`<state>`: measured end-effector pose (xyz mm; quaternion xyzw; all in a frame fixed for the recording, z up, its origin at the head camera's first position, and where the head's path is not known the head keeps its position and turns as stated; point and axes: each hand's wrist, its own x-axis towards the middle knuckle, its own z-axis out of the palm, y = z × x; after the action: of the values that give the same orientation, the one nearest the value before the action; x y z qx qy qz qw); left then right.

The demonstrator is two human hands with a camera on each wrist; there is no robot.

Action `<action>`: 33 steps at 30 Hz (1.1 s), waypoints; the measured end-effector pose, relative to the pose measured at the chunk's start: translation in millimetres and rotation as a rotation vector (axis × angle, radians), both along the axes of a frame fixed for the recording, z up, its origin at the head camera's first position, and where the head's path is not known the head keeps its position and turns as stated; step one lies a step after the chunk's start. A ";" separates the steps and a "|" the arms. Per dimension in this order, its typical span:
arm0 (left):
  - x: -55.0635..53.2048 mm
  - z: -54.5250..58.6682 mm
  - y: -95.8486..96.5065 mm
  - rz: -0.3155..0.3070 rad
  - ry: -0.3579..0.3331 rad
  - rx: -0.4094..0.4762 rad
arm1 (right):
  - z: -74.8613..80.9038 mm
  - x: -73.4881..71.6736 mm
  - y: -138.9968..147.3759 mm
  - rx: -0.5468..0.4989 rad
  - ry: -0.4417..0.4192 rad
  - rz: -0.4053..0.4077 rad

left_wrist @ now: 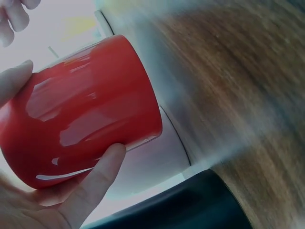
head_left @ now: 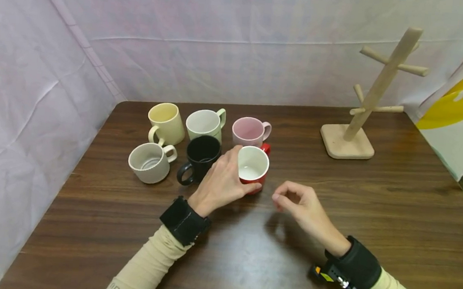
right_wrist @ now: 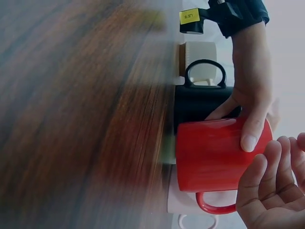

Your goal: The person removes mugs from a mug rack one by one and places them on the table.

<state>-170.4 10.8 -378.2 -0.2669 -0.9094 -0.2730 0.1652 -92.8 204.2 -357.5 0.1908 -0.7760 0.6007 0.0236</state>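
My left hand (head_left: 224, 181) grips a red mug (left_wrist: 90, 105) with a white inside, thumb on the near side and fingers around its left side. The mug is upright, its red handle (right_wrist: 212, 205) pointing away to the back right. Whether its base touches the table cannot be told. Just right of the mug hovers my right hand (head_left: 302, 208), fingers loosely curled, holding nothing. A black mug (head_left: 203, 153) stands close by the left hand's fingers. Behind the red mug is a pink mug (head_left: 246, 134).
A pale yellow mug (head_left: 170, 129), a light green mug (head_left: 204, 125) and a grey-white cup (head_left: 150, 167) stand at the left of the brown wooden table (head_left: 245, 267). At the back right stands a wooden mug tree (head_left: 372, 97) with bare pegs. A cloth wall (head_left: 241, 38) rises behind.
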 end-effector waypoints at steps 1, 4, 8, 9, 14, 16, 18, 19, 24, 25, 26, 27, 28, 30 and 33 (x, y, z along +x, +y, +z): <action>-0.4 -0.4 0.2 0.003 -0.001 -0.002 | -0.3 0.0 0.2 0.001 -0.002 -0.001; -1.7 -1.9 0.7 0.007 -0.007 -0.008 | -1.1 0.0 1.0 0.002 -0.003 -0.005; -3.5 -3.9 1.2 0.005 -0.017 -0.003 | -1.4 -0.1 1.1 0.005 -0.004 -0.004; -4.0 -4.5 1.2 0.004 -0.019 0.000 | -1.4 -0.1 1.0 0.004 -0.006 -0.004; -5.6 -8.0 1.0 -0.001 -0.020 0.010 | -1.1 0.1 0.6 0.003 -0.010 -0.008; -5.8 -8.8 1.0 -0.002 -0.018 0.012 | -0.9 0.1 0.7 0.006 -0.009 -0.008; -6.1 -9.2 1.2 -0.003 -0.016 0.014 | -0.7 0.2 0.6 0.012 -0.009 -0.007; -6.2 -9.3 1.1 -0.002 -0.015 0.014 | -0.5 0.2 0.5 0.014 -0.009 -0.006; -7.9 -11.2 -0.4 -0.004 -0.012 0.017 | 0.2 0.1 -0.6 0.016 -0.010 -0.004; -8.3 -11.6 -0.5 -0.005 -0.013 0.019 | 0.2 0.1 -0.4 0.013 -0.009 -0.005; -8.8 -11.8 -0.5 -0.008 -0.013 0.021 | 0.3 0.1 -0.2 0.010 -0.008 -0.006; -9.2 -12.1 -0.6 -0.010 -0.014 0.024 | 0.3 0.0 0.1 0.008 -0.006 -0.007; -9.6 -12.1 -0.5 -0.011 -0.014 0.025 | 0.2 0.0 0.3 0.005 -0.003 -0.007; -10.1 -12.3 -0.6 -0.014 -0.018 0.027 | -0.2 0.0 0.7 0.001 -0.003 -0.008; -9.9 -12.3 -0.4 -0.016 -0.028 0.030 | -0.9 0.4 1.4 0.003 -0.007 -0.011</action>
<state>-180.3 10.4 -390.5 -0.2679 -0.9052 -0.2916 0.1543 -92.4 205.6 -358.4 0.1846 -0.7780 0.6001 0.0238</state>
